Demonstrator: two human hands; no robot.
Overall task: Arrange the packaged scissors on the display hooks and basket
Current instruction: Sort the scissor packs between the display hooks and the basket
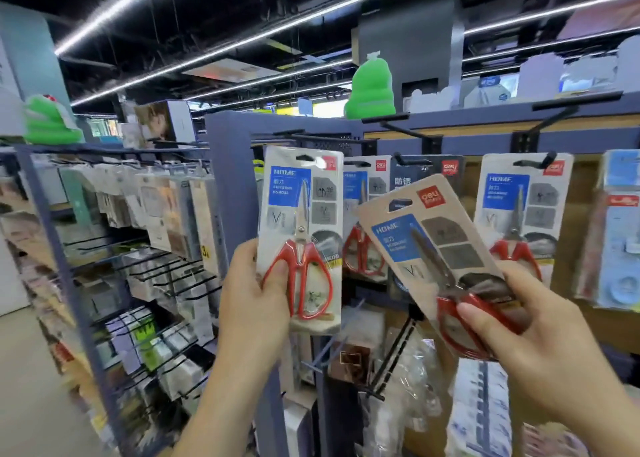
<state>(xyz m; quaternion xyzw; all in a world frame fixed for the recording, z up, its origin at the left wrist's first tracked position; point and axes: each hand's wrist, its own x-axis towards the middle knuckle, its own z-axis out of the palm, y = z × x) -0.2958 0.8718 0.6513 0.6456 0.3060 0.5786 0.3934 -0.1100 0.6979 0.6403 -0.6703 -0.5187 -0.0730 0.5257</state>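
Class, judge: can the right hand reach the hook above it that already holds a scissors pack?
Probably yes: the right hand, gripping its tilted pack, is just below that hook, and nothing lies between them.

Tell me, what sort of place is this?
Probably a stationery or homeware shop: packaged scissors hang on display hooks, and racks of carded goods line the aisle to the left.

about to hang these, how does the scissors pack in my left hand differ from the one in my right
The left pack, gripped by the left hand, stands upright at hook height; the right pack, in the right hand, tilts, top leaning left, and sits lower. The left pack looks white, the right pack tan. Both hold red-handled scissors under a blue HOME label.
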